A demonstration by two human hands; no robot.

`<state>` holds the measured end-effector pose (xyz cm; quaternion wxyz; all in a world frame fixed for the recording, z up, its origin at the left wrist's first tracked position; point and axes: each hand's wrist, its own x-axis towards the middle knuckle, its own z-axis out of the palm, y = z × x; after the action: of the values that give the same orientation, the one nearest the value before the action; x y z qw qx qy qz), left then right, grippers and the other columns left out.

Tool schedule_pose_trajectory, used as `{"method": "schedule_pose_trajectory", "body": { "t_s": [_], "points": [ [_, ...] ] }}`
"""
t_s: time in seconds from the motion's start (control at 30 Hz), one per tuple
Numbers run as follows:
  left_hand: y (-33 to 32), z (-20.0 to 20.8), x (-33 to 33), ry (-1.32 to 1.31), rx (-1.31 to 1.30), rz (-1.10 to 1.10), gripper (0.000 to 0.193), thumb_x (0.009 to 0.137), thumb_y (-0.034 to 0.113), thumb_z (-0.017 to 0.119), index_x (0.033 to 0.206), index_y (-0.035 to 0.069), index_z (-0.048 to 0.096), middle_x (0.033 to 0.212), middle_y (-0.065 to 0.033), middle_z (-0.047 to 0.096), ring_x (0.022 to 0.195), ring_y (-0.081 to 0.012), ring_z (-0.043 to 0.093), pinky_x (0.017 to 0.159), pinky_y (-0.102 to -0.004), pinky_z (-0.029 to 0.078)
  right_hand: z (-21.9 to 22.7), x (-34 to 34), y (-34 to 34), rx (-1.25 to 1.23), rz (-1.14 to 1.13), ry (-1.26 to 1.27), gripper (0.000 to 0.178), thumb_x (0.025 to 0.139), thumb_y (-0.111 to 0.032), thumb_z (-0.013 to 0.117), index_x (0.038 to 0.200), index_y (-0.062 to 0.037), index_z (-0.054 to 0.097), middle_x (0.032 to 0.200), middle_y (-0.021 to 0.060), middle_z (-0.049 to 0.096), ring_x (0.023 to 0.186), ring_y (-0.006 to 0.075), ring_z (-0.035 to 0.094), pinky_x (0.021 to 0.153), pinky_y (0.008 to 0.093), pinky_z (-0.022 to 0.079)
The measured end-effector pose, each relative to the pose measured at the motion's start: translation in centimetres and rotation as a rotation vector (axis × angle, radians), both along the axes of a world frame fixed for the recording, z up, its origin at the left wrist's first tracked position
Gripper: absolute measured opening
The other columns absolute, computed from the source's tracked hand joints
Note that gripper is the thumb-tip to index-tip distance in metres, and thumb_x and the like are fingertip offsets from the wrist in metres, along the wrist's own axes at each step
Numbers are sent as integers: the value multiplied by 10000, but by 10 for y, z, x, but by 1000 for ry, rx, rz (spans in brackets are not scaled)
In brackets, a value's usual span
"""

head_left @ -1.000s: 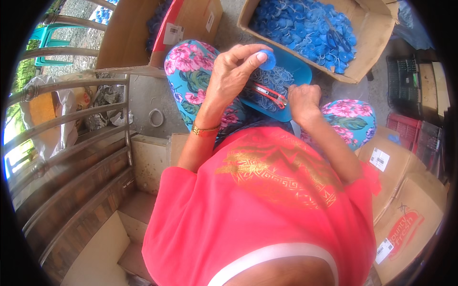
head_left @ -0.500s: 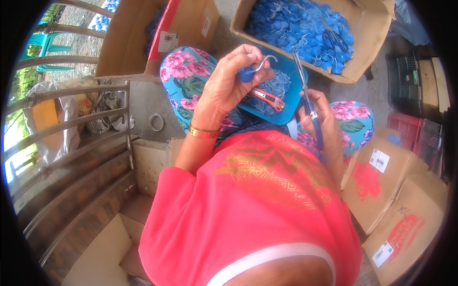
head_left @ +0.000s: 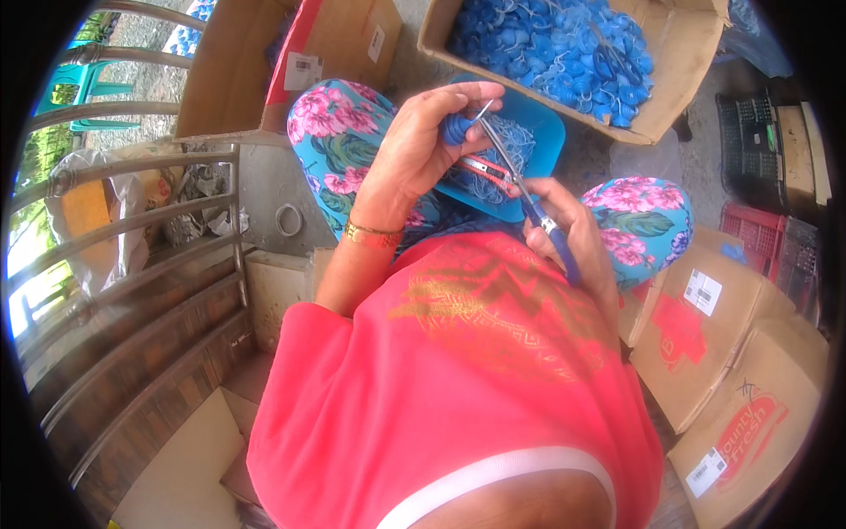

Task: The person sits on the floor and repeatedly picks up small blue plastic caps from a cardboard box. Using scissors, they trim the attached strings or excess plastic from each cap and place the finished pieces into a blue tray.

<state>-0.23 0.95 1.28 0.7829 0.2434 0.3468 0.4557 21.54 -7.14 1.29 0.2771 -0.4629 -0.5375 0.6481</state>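
Observation:
My left hand pinches a small round blue piece with a pale cord tail sticking out of it. In my right hand is a long-jawed tool with blue handles; whether it is scissors or pliers I cannot tell. The tips of its metal jaws are at the cord, close to my left fingertips. Below both hands, a blue plastic tray rests on my lap, holding a tangle of pale blue cord bits. A red and silver tool, like a utility knife, lies on them.
Ahead stands a cardboard box heaped with blue corded pieces, another blue-handled tool on top. A taller carton is at front left. Closed cartons and crates line the right; a barred bench is at left.
My right hand has brought the blue-handled tool leftward, its jaws now at the cord of the blue piece. My left fingers have straightened over the piece, which stays held.

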Motion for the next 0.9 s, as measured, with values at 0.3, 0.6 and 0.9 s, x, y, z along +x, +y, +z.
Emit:
{"method": "schedule_pose_trajectory", "body": {
  "t_s": [0.3, 0.6, 0.9],
  "points": [
    [0, -3, 1, -120, -32, -53, 413, 919, 106, 461, 1248, -142, 482, 1162, -225, 576, 625, -110, 458, 936, -510, 497, 2, 2, -3, -152, -47, 173, 511, 834, -353, 706, 1192, -35, 528, 635, -38, 515, 539, 21, 440, 494, 189, 311],
    [-1, -3, 6, -167, -54, -109, 444, 913, 132, 476, 1260, -145, 467, 1142, -222, 570, 620, -102, 454, 946, -491, 486, 3, -3, -2, -126, -95, 189, 503, 839, -364, 703, 1182, -36, 538, 638, -34, 528, 537, 24, 451, 493, 190, 320],
    [-3, -7, 10, -172, -52, -106, 448, 909, 138, 488, 1247, -156, 477, 1078, -202, 583, 626, -101, 466, 959, -475, 478, 3, -8, -4, -163, -157, 199, 373, 865, -197, 673, 1175, -30, 549, 612, -45, 508, 531, 16, 429, 492, 191, 302]
  ]
}}
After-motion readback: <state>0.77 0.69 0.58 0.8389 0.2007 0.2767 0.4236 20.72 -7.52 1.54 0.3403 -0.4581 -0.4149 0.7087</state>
